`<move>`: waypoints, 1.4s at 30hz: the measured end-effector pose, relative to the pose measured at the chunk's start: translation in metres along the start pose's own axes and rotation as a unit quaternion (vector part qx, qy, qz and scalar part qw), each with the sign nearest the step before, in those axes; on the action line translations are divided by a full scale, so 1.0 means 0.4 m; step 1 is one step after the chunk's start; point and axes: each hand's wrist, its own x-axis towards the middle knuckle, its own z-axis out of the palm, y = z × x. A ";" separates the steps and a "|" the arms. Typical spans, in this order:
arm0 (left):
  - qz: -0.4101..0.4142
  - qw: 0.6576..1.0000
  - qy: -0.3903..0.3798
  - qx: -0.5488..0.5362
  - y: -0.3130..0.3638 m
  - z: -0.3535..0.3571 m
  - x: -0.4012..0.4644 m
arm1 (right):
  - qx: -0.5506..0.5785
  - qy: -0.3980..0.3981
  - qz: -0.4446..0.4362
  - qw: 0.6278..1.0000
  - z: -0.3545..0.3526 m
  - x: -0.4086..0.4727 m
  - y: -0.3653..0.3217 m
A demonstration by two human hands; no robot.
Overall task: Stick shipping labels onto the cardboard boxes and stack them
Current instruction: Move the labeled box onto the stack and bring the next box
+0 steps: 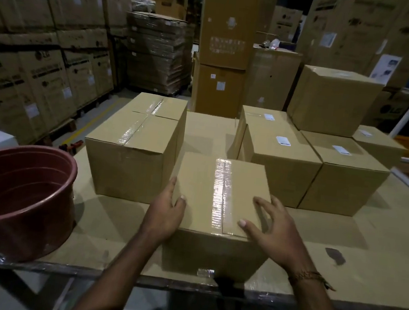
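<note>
Left hand (165,212) rests on the near-left corner of the small cardboard box (219,199), fingers down its left side, thumb on top; grip is relaxed, not clamped. Right hand (272,229) sits at the box's near-right corner, fingers spread apart and loosely bent, thumb tip on the top face; firm contact by the other fingers can't be confirmed. Wrist carries a thread bracelet (308,276).

Box pos.: between both hands, on the tabletop (376,261) near its front edge, clear tape strip (221,192) along the top seam.

Beyond left hand: larger taped box (133,145). Left of it: red tub (17,198). Beyond right hand: labelled boxes (282,153) w/ white labels (283,141) on top, one unlabelled-looking box (330,100) stacked above.
</note>
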 end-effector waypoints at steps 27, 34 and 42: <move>0.155 0.956 0.137 0.210 -0.012 -0.052 0.232 | -0.238 -0.046 -0.055 0.969 0.073 0.263 -0.077; 0.169 0.952 0.157 0.202 0.021 -0.108 0.386 | -0.304 -0.019 -0.047 0.951 0.123 0.408 -0.098; 0.161 0.961 0.121 0.189 0.006 -0.161 0.590 | -0.306 -0.023 -0.012 0.952 0.163 0.570 -0.125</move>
